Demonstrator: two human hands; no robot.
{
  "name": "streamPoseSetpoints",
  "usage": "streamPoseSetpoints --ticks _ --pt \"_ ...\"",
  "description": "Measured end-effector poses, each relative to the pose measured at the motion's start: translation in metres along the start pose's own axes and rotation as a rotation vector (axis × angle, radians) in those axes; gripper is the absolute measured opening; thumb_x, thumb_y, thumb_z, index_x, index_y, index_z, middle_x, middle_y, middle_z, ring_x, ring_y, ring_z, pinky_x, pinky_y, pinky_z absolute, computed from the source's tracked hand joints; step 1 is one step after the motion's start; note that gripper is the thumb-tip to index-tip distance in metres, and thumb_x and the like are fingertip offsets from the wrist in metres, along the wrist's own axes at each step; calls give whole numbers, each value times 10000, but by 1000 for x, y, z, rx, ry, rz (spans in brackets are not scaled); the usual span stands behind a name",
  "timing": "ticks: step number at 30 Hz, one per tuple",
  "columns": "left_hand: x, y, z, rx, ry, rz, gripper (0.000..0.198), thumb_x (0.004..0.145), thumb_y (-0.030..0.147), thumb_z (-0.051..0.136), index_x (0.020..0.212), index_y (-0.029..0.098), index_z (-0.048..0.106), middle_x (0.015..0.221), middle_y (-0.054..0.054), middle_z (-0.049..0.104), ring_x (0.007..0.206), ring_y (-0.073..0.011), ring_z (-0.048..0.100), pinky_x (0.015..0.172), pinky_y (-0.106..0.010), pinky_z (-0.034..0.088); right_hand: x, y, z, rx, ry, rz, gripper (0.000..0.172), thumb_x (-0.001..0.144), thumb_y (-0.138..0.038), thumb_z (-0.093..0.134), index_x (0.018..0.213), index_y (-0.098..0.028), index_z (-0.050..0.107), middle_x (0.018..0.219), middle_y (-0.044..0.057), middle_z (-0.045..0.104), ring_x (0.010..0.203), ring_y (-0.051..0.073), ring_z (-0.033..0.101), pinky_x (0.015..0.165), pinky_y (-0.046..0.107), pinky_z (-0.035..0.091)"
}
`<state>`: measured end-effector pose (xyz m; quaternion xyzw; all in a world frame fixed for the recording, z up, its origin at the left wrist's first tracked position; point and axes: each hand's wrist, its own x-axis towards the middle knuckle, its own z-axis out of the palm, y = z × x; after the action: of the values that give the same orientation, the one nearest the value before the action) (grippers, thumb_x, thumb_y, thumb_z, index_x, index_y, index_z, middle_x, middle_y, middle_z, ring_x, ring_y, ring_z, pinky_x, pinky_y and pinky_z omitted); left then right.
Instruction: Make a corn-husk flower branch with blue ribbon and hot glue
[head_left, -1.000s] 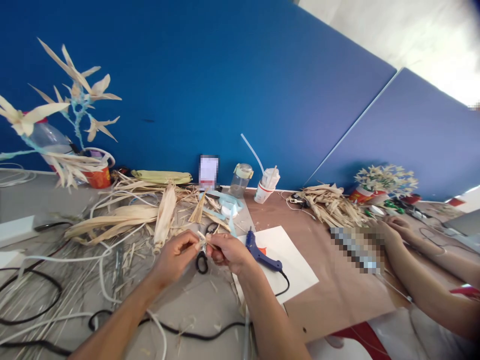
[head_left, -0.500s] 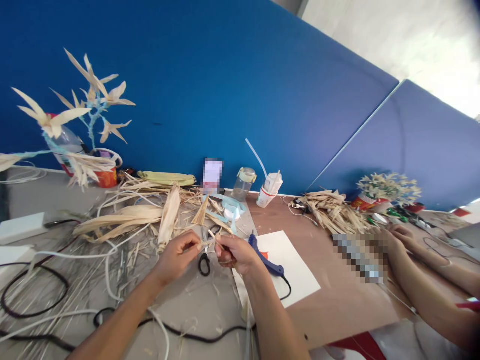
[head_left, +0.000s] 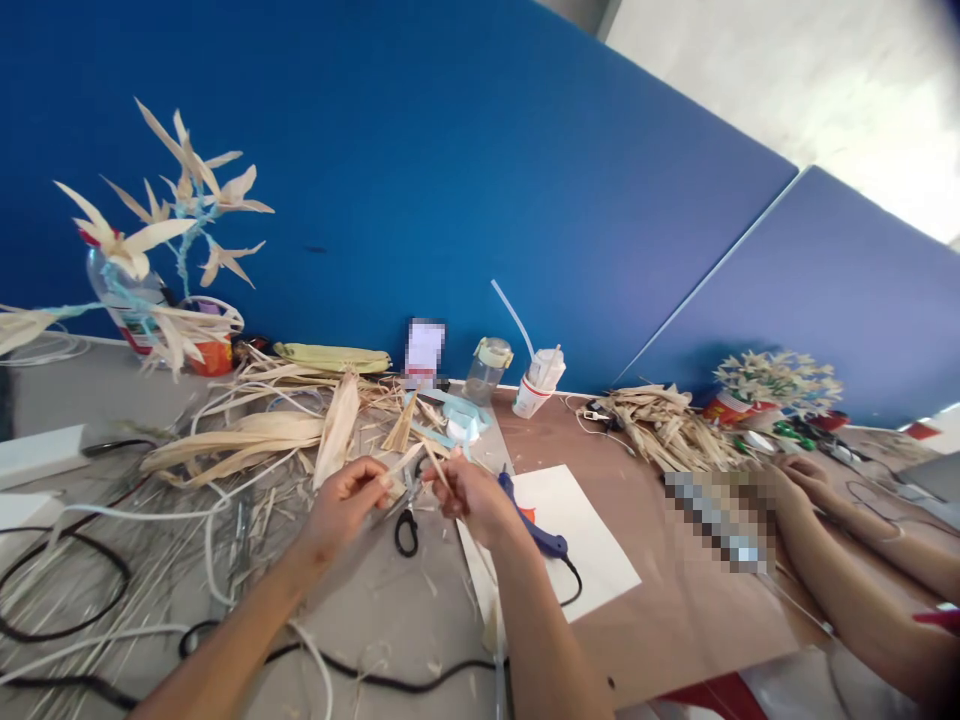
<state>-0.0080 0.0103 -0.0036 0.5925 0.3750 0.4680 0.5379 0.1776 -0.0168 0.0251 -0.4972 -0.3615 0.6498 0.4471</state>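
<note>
My left hand (head_left: 346, 510) pinches a small pale strip of corn husk (head_left: 395, 484) between thumb and fingers. Close by on the right, my right hand (head_left: 474, 500) is closed on a thin pale stick (head_left: 435, 462), whose upper end pokes out above the fingers. A narrow gap separates the two hands. Beneath them on the table lie scissors (head_left: 406, 532) with black handles, their blades partly hidden. Just right of my right hand, a blue glue gun (head_left: 534, 520) rests on a white sheet (head_left: 592, 550).
Dried corn husks (head_left: 240, 440) and an ear of corn (head_left: 334, 357) lie behind my left hand. Cables (head_left: 390, 685) cross the front. A lidded jar (head_left: 487, 372), a paper cup (head_left: 531, 398) and husk flowers (head_left: 191, 200) stand along the blue partition. Another person's forearms (head_left: 840, 560) rest at right.
My hands have drawn slightly apart, the left one shifting left and the right one a little right. The stick now stands more clearly above my right fingers.
</note>
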Motion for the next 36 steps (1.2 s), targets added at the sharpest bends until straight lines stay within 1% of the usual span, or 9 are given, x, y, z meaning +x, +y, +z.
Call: streamPoseSetpoints --ticks 3,5,9,14,19,24,28,32,36 --pt "-2 0 5 -14 -13 -14 210 753 338 606 628 176 561 557 28 512 539 -114 466 548 -249 369 2 11 18 -156 7 -103 536 768 -640 483 745 -121 615 498 -56 414 412 56 269 426 232 163" --pt "-3 -1 7 -5 -34 -28 215 755 346 606 632 175 562 560 31 499 539 -112 458 540 -245 366 2 15 22 -249 12 -154 550 776 -650 466 716 -123 612 472 -61 383 420 62 271 433 236 172" --pt "-4 -5 8 30 -60 -41 214 780 350 579 660 172 573 581 30 491 554 -114 446 545 -245 359 3 19 23 -363 16 -177 558 819 -629 413 680 -127 613 436 -59 370 415 68 270 441 236 189" --pt "-4 -9 8 50 -86 -44 201 790 337 566 677 171 581 598 22 509 560 -118 456 554 -249 359 5 21 22 -394 42 -167 551 821 -617 421 622 -134 599 408 -56 369 401 69 281 437 234 199" --pt "-4 -9 8 60 -127 -13 200 795 330 558 670 177 583 613 12 534 573 -124 469 562 -246 363 6 22 22 -353 -22 -113 556 829 -613 416 585 -144 591 373 -68 332 369 66 254 422 235 180" --pt "-4 -11 6 44 -189 -2 203 811 328 546 685 177 596 624 5 559 589 -128 482 580 -249 374 4 20 22 -290 -78 -50 534 835 -573 435 556 -146 591 341 -73 337 332 55 217 393 234 154" --pt "-7 -1 8 -8 -223 19 203 816 297 542 656 183 591 625 1 586 596 -130 506 589 -252 384 2 17 22 -236 -102 63 503 861 -468 436 487 -151 545 291 -74 311 297 47 186 370 224 131" --pt "-9 11 10 -16 -272 61 206 823 263 525 649 185 603 670 -17 613 663 -150 552 660 -275 413 0 14 22 -177 -168 170 490 865 -424 433 460 -158 501 278 -74 294 282 45 186 350 204 118" --pt "-8 10 5 57 -238 124 185 807 246 541 635 187 578 676 -13 570 678 -154 533 665 -279 404 -4 8 18 -97 -227 203 472 870 -377 426 450 -165 464 279 -92 230 292 40 141 339 184 104"
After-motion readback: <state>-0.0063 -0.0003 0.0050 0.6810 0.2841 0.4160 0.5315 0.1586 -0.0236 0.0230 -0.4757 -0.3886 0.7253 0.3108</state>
